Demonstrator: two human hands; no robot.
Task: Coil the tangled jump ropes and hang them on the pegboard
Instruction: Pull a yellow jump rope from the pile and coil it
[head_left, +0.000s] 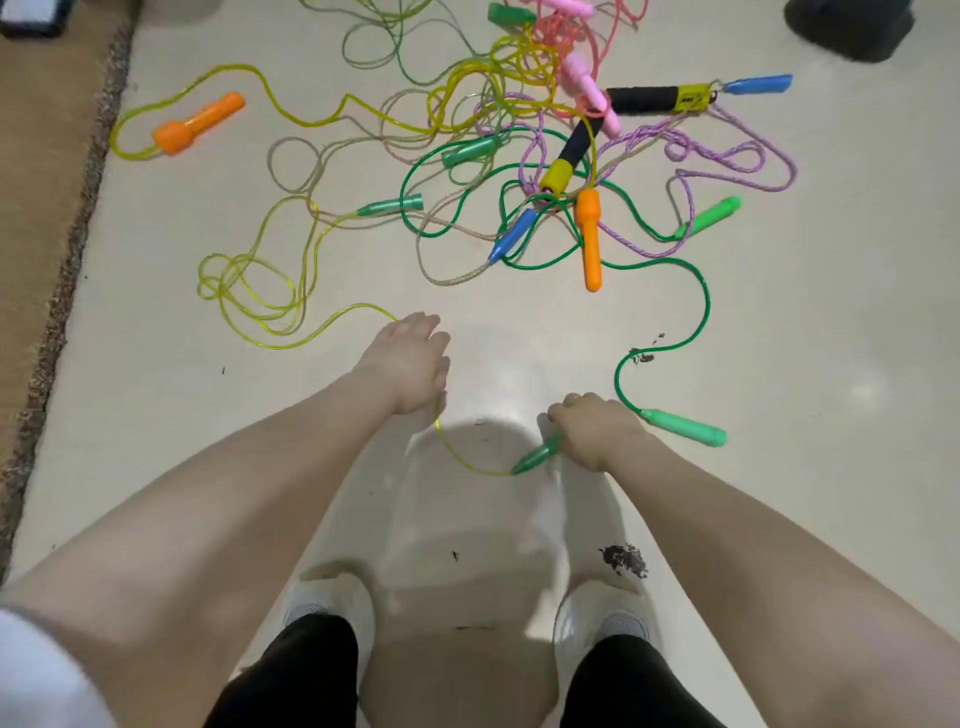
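Observation:
Several jump ropes lie in a tangled pile (550, 156) on the pale floor ahead of me. My right hand (597, 431) grips a green handle (537, 456) of a clear yellow rope (457, 452). That rope curves up under my left hand (410, 358), whose fingers hold it, then runs left into loose yellow loops (249, 291) and on to a second green handle (389, 205). A dark green rope (696, 291) ends in a light green handle (683, 426) lying just right of my right hand.
A brown rug (47, 208) borders the floor on the left. An orange handle (197, 123) lies at the far left of the pile. A dark object (852, 26) sits at the top right. My white shoes (332, 603) stand below, with dark debris (623, 558) nearby.

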